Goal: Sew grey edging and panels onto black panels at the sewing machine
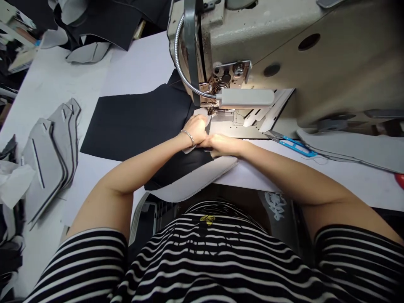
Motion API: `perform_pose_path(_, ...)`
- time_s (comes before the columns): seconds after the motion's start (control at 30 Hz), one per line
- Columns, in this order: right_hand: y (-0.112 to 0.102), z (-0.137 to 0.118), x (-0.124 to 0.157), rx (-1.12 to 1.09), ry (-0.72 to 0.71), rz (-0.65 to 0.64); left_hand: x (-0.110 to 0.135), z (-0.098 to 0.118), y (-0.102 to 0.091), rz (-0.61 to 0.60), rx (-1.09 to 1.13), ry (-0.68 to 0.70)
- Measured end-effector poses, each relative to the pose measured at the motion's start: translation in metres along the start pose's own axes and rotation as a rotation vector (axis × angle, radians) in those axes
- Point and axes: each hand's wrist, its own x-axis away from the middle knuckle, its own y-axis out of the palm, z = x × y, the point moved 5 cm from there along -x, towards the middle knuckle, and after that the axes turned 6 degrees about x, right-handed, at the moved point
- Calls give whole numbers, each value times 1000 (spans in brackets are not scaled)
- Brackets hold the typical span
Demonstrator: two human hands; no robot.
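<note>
A large black fabric piece (135, 122) with a pale grey underside (192, 185) lies under the sewing machine's head (221, 82). Just in front of the needle area, my left hand (195, 128), with a bracelet at the wrist, has its fingers curled down on the fabric near the seam. My right hand (222, 144) meets it from the other side, its fingers closed on the fabric edge. The two hands touch or nearly touch. My fingertips and the exact stitching spot are partly hidden.
Blue-handled thread snips (295, 145) lie right of the needle plate, near a grey fabric panel (356, 147). A lamp (246, 97) on a flexible metal neck lights the needle area. Stacked grey cut pieces (47, 151) lie at left; dark fabric (107, 21) heaps behind.
</note>
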Motion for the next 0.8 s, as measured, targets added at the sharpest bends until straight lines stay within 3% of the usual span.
perform_pose_path(0.1, 16, -9, 12, -186, -113, -72, 17, 1, 4, 76, 102, -34)
perform_pose_path(0.23, 29, -15, 14, -207, -73, -3, 30, 7, 9, 127, 198, -68)
perform_pose_path(0.4, 15, -18, 17, -189, -47, -36, 32, 14, 11, 153, 185, -128)
perform_pose_path(0.53, 3, -6, 20, -231, -17, -53, 23, 11, 16, 214, 170, -136)
perform_pose_path(0.8, -5, 26, 24, -306, -49, 86, 4, 6, 13, 189, 104, -126)
